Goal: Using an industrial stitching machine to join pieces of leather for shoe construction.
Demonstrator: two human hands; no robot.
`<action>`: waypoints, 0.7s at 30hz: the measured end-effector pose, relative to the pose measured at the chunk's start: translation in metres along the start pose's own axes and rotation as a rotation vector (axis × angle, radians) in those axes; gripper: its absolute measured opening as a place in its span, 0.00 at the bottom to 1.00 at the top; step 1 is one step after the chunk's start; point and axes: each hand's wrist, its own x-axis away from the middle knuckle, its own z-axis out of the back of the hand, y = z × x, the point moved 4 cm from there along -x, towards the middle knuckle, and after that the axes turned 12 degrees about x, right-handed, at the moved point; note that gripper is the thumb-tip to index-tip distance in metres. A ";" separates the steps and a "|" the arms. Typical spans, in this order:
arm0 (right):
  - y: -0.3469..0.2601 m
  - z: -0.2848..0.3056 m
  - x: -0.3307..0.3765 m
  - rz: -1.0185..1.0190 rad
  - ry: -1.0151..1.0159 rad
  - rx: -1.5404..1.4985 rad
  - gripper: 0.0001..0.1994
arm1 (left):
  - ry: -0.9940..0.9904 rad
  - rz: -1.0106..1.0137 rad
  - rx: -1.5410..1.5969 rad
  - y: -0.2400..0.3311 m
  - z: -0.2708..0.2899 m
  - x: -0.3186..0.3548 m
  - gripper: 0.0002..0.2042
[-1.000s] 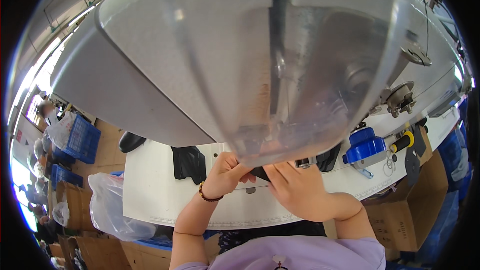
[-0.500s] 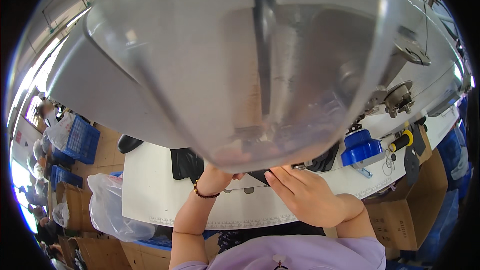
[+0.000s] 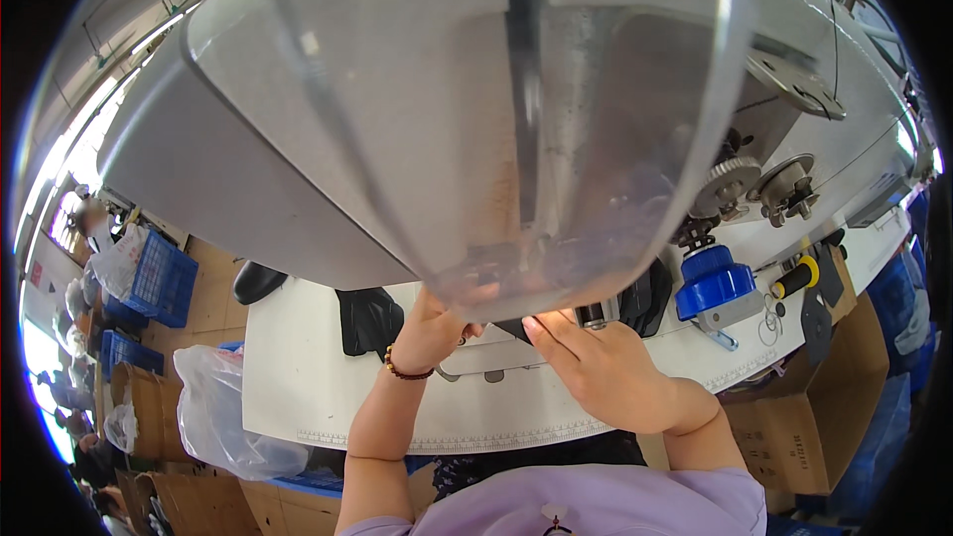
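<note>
Nearest me, my right hand (image 3: 606, 372) lies flat, fingers spread loosely, on the white bench (image 3: 298, 387), fingertips touching a dark piece (image 3: 511, 330) under the machine. My left hand (image 3: 432, 333), beaded bracelet (image 3: 405, 372) at the wrist, reaches beneath the clear guard (image 3: 516, 129); its grip I cannot tell. Beyond, a blue spool (image 3: 713, 281) stands right, black fabric (image 3: 369, 318) left.

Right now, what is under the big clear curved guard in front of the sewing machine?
Below the clear guard, both hands show: the left hand and right hand press dark material on the white table. The guard's blur hides the needle area and the left fingertips.
</note>
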 end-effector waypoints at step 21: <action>0.009 -0.015 0.000 -0.027 -0.264 0.004 0.18 | 0.001 -0.129 -0.335 -0.009 0.010 0.004 0.11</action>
